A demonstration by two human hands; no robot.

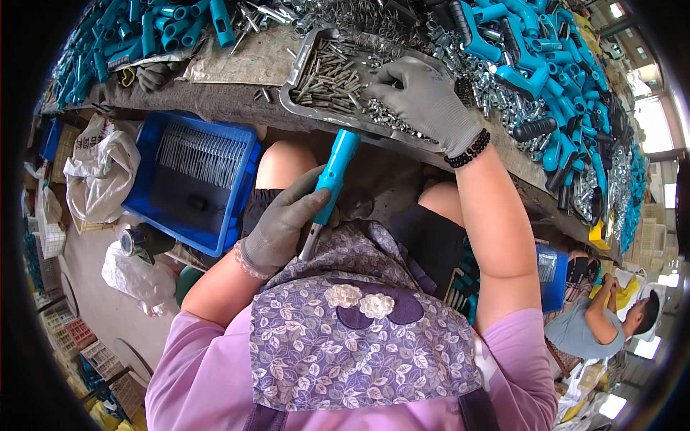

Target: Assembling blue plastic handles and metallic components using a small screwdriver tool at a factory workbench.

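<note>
My left hand (282,228), in a grey glove, is closed around a teal plastic tube-shaped housing (338,164) held at a tilt above my lap. A metal rod with a hole (310,243) sticks out of its lower end. My right hand (420,92), also gloved, reaches over a shallow metal tray (302,110) on the bench. Its fingers curl down among small metal parts (384,115), and whatever they pinch is hidden. Many short metal pins (332,77) fill the tray's left side.
Teal housings (144,32) heap at the bench's back left, and teal handles (532,65) pile up on the right beside loose metal parts. Left of my knees stands a blue crate (233,208) holding metal wire pieces. Another person (596,316) sits off to the right.
</note>
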